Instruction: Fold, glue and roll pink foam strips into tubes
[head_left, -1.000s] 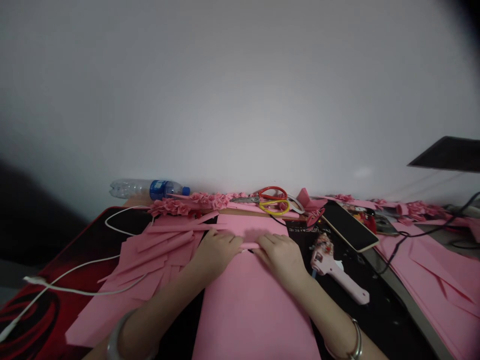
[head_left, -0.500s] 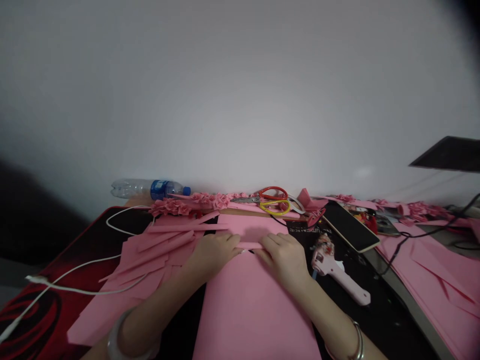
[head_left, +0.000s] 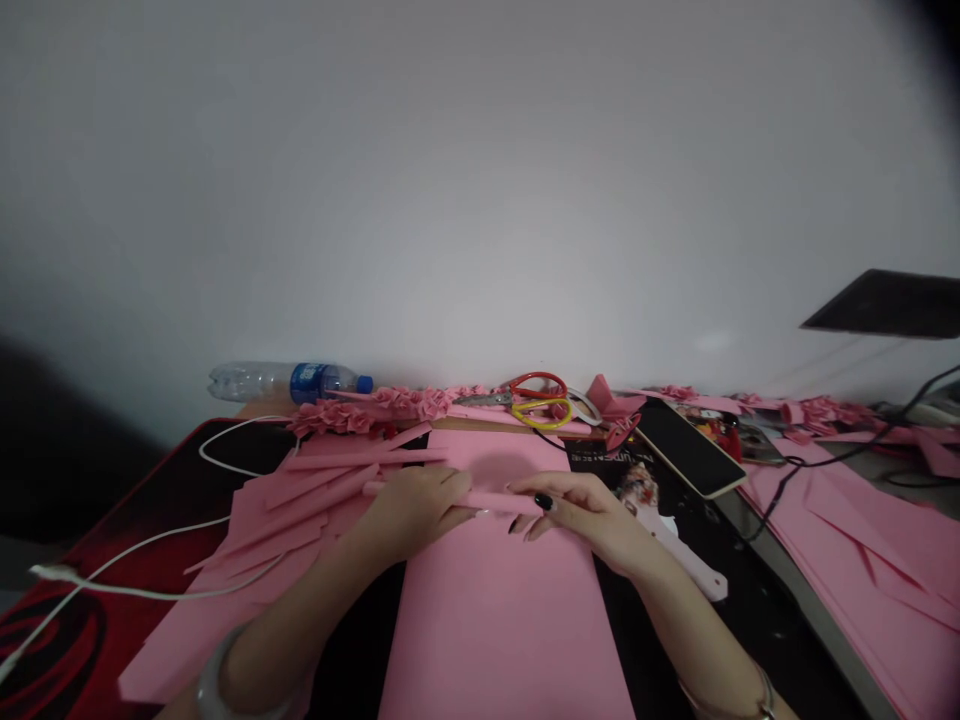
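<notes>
Between my two hands is a thin rolled tube of pink paper (head_left: 495, 501), held crosswise above a pink paper sheet (head_left: 502, 620). My left hand (head_left: 424, 505) is closed around the tube's left part, and the tube's end pokes out past it. At the other end my right hand (head_left: 581, 510) pinches the tube between thumb and fingers, dark nails showing. Left of the sheet lies a pile of pink paper strips and rolls (head_left: 262, 540). A pale pink glue gun (head_left: 686, 560) rests to the right, partly behind my right wrist.
Scissors with red and yellow handles (head_left: 541, 412) lie at the back among pink paper flowers (head_left: 337, 415). A plastic bottle (head_left: 259, 382) lies by the wall. Right are a phone (head_left: 694, 450), a black cable (head_left: 784, 500) and more pink paper (head_left: 840, 560). A white cable (head_left: 150, 596) crosses the left.
The tube has come up off the sheet into my hands. My right hand has turned from pressing palm-down to pinching the tube's right end. The view has shifted slightly.
</notes>
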